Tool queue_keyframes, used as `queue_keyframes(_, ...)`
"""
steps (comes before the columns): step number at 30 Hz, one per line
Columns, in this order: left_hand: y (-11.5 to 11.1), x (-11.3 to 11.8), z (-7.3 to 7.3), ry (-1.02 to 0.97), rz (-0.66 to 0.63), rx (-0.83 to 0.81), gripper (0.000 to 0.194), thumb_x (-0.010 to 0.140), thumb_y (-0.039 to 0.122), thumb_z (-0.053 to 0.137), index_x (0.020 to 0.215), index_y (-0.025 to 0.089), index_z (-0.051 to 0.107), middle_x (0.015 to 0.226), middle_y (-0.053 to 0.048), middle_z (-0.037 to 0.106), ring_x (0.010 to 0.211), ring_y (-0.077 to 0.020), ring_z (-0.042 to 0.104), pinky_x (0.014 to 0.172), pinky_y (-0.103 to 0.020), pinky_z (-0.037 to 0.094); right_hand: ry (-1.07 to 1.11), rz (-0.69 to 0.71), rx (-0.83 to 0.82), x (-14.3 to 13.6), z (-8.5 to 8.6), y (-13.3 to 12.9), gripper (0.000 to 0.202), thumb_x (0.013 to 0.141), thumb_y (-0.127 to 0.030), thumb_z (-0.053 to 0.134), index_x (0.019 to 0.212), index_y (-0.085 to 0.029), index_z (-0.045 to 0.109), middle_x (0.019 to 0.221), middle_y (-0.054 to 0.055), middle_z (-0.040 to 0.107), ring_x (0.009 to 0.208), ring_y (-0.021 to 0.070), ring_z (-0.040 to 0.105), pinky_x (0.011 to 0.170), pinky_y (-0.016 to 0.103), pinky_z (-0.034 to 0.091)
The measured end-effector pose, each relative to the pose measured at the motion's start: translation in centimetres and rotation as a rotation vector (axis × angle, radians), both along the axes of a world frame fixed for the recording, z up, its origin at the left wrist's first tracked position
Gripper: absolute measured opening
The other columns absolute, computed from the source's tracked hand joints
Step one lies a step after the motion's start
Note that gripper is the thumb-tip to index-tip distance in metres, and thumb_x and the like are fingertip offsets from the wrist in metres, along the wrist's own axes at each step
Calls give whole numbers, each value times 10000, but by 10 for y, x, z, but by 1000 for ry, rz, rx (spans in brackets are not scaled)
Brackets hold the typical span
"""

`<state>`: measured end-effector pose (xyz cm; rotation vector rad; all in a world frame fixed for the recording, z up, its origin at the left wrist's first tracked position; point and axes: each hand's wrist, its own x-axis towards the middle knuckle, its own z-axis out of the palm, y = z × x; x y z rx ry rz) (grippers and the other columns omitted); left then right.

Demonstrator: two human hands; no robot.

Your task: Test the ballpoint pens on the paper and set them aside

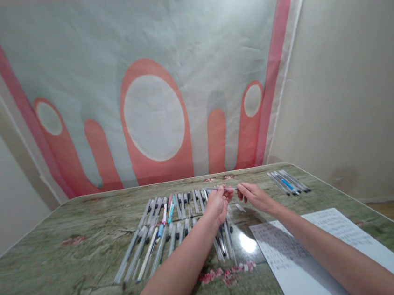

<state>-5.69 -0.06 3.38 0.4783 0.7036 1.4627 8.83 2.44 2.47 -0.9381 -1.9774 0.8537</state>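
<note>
My left hand [220, 203] is closed around a slim pen [230, 189] held above the far middle of the table. My right hand [254, 196] pinches the right end of that pen; what exactly lies between its fingertips is too small to tell. Below the hands a small clear piece, which looks like a pen cap [240, 207], lies on the table. Two rows of pens [132, 253] lie side by side to the left, mostly clear-barrelled with black parts. My left forearm hides part of the front row.
The wood-patterned table [72, 268] carries a handwritten paper sheet [335, 227] at right, partly under my right forearm. Several more pens [288, 183], one bright blue, lie at the far right. A printed backdrop [189, 73] hangs behind the table.
</note>
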Motion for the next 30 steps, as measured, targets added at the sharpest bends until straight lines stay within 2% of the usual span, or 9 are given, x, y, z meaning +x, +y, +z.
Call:
queue_keyframes(5, 0, 0, -1, -6, -5, -3, 121, 842, 143, 408, 771, 123, 504, 685, -48, 608, 584, -83, 570, 658, -215, 456, 50, 3, -37, 0, -2, 2, 336, 840, -463, 366, 754, -170, 508, 634, -4, 543, 529, 100, 496, 484, 214, 403)
queue_keyframes(10, -1, 1, -1, 6, -32, -5, 119, 839, 135, 411, 771, 122, 508, 662, -43, 604, 586, -86, 571, 659, -215, 456, 36, 11, -57, 0, -2, 3, 443, 844, -492, 318, 626, -158, 513, 564, 4, 525, 506, 101, 490, 485, 218, 400)
queue_keyframes(15, 0, 0, -2, -13, -15, -22, 125, 843, 143, 410, 767, 124, 508, 683, -46, 608, 584, -82, 568, 653, -215, 458, 68, 11, -55, 0, -1, 1, 352, 817, -493, 390, 762, -166, 510, 637, -5, 545, 532, 97, 495, 477, 206, 408)
queue_keyframes(20, 1, 1, -3, -8, -29, -11, 125, 845, 148, 410, 763, 125, 502, 674, -42, 602, 591, -83, 570, 653, -213, 455, 35, 22, -45, 0, -2, 2, 434, 847, -491, 314, 636, -163, 506, 576, -1, 518, 517, 100, 486, 500, 220, 409)
queue_keyframes(25, 0, 2, -2, -22, -27, -11, 135, 850, 144, 400, 760, 126, 499, 668, -39, 600, 588, -80, 568, 660, -211, 453, 49, 27, -36, -1, 1, -1, 372, 839, -479, 355, 686, -172, 499, 598, -12, 528, 519, 98, 483, 505, 219, 397)
queue_keyframes(30, -1, 1, 1, -33, -43, -15, 149, 846, 137, 407, 740, 116, 510, 647, -41, 598, 585, -82, 561, 664, -211, 447, 17, 20, -12, -1, 4, -2, 432, 845, -482, 336, 583, -173, 485, 523, -14, 494, 504, 99, 462, 524, 227, 389)
